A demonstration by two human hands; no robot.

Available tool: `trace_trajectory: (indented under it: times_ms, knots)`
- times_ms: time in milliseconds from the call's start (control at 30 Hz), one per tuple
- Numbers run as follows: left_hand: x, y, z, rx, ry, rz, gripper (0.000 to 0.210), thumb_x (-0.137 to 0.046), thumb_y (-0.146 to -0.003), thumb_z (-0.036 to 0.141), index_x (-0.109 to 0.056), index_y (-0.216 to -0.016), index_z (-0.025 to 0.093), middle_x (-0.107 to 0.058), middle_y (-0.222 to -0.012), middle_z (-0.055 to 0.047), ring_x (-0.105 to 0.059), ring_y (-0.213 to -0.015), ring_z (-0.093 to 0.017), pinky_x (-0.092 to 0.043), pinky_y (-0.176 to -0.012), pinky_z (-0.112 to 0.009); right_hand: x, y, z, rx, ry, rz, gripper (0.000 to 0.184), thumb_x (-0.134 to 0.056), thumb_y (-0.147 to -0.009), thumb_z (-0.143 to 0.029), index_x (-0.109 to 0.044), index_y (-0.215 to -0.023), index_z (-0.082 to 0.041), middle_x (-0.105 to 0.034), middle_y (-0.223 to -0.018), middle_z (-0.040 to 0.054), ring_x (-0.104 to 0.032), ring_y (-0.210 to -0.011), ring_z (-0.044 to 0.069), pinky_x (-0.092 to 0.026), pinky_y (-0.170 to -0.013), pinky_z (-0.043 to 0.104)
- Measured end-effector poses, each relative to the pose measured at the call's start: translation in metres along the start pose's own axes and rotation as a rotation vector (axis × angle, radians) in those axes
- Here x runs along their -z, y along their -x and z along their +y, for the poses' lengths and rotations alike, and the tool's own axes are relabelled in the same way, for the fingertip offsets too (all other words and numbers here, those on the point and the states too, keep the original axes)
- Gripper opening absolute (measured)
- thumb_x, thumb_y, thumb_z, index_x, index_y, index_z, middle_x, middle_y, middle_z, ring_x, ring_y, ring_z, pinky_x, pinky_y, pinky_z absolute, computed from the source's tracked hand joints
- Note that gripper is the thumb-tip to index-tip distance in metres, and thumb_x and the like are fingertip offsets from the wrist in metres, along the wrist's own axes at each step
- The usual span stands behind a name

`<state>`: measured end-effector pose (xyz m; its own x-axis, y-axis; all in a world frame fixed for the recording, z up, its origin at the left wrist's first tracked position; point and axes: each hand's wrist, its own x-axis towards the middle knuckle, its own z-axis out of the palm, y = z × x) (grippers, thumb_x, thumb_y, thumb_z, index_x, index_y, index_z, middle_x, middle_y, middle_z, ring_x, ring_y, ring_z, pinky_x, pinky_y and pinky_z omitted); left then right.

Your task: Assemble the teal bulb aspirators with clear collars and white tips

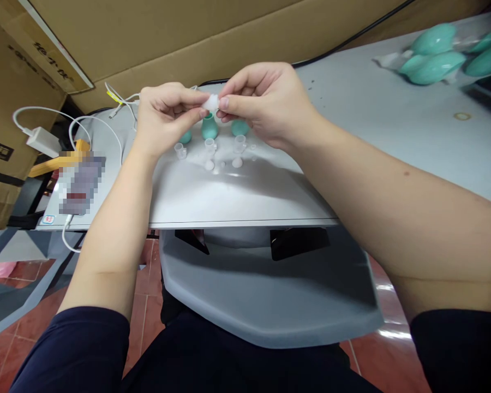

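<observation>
Above the far middle of the grey table, my left hand (169,112) and my right hand (265,101) come together and pinch a small white plastic piece (211,102) between them. Fingers partly cover it, so its exact kind is unclear. Just below stand teal bottle-shaped bodies: one with an open neck (209,128), one at the right (240,128) and one at the left (185,137), partly hidden by my hands. Nearer me is a row of clear plastic cups with side spouts (210,146). Small white domed pieces (237,162) lie before them.
A phone (84,185) with a cable lies at the left, near a white charger (44,142) and a yellow-orange object (59,164). Several teal parts in clear bags (436,60) lie far right. Cardboard (147,38) stands behind the table; a grey plastic shelf (270,305) sits below its front edge.
</observation>
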<state>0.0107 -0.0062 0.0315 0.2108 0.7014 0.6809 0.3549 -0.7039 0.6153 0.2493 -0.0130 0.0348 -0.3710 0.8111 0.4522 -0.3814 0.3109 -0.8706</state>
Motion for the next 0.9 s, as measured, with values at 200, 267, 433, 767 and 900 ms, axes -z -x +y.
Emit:
trace_trajectory:
  times_ms: [200, 267, 433, 767, 900]
  knots:
    - [0.0, -0.002, -0.018, -0.069, 0.121, -0.012, 0.052, -0.104, -0.08, 0.074, -0.085, -0.097, 0.028, -0.08, -0.084, 0.001, -0.061, -0.077, -0.017, -0.045, -0.072, -0.039, 0.002, 0.0, 0.002, -0.068, -0.075, -0.019, 0.018, -0.102, -0.079, -0.022, -0.091, -0.092, -0.024, -0.077, -0.081, 0.0027, -0.069, -0.079, 0.022, -0.059, -0.083, 0.042]
    - [0.001, -0.002, -0.018, -0.022, 0.113, -0.049, 0.05, -0.104, -0.082, 0.07, -0.084, -0.1, 0.028, -0.078, -0.084, 0.001, -0.061, -0.081, -0.018, -0.045, -0.075, -0.039, 0.003, -0.001, 0.003, -0.073, -0.057, -0.034, 0.017, -0.103, -0.079, -0.024, -0.092, -0.092, -0.025, -0.078, -0.082, 0.0039, -0.069, -0.079, 0.023, -0.06, -0.084, 0.043]
    - [0.003, 0.0, 0.009, 0.068, -0.015, -0.051, 0.044, -0.1, -0.081, 0.069, -0.083, -0.093, 0.031, -0.079, -0.083, -0.001, -0.063, -0.081, -0.022, -0.047, -0.074, -0.04, 0.006, -0.002, 0.004, -0.105, -0.066, -0.069, 0.023, -0.111, -0.077, -0.029, -0.091, -0.087, -0.026, -0.079, -0.081, 0.0041, -0.068, -0.076, 0.022, -0.062, -0.084, 0.043]
    - [0.001, 0.0, 0.004, -0.111, 0.059, -0.039, 0.034, -0.103, -0.084, 0.06, -0.09, -0.093, 0.029, -0.078, -0.077, 0.001, -0.054, -0.067, -0.016, -0.044, -0.066, -0.037, 0.005, -0.001, 0.0, -0.137, -0.049, -0.066, 0.014, -0.102, -0.083, -0.017, -0.091, -0.087, -0.024, -0.08, -0.084, 0.006, -0.069, -0.078, 0.022, -0.061, -0.084, 0.041]
    - [0.004, 0.001, 0.017, -0.004, -0.022, -0.075, 0.029, -0.098, -0.086, 0.057, -0.086, -0.091, 0.03, -0.076, -0.079, -0.001, -0.063, -0.075, -0.021, -0.05, -0.074, -0.039, 0.006, -0.001, 0.003, -0.153, -0.015, -0.04, 0.02, -0.108, -0.081, -0.028, -0.089, -0.086, -0.026, -0.079, -0.083, 0.0053, -0.068, -0.077, 0.023, -0.062, -0.092, 0.047]
